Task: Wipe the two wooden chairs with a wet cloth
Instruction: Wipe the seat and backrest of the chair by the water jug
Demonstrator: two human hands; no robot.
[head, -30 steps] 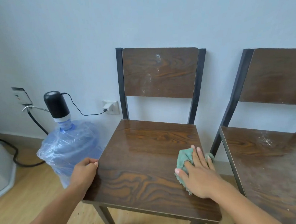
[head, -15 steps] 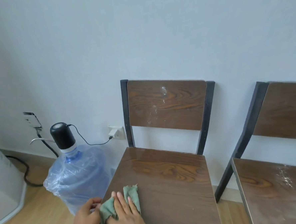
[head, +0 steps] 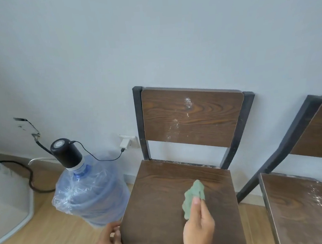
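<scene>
A dark wooden chair (head: 161, 201) with a black metal frame stands against the wall in the middle. Its backrest (head: 192, 118) carries white dusty streaks. My right hand (head: 198, 227) pinches a crumpled green cloth (head: 194, 195) and holds it over the middle of the seat. My left hand (head: 108, 242) grips the seat's front left edge. A second wooden chair (head: 303, 207) stands to the right, with white specks on its seat; only part of it is in view.
A large blue water jug (head: 91, 194) wrapped in plastic, with a black pump on top, stands on the wooden floor just left of the chair. Its cable runs to a wall socket (head: 128, 140). A white appliance (head: 8, 199) sits at the far left.
The cloth has moved from the seat's front left to its middle, and my right hand now pinches it lifted instead of pressing it flat. The view has tilted further up.
</scene>
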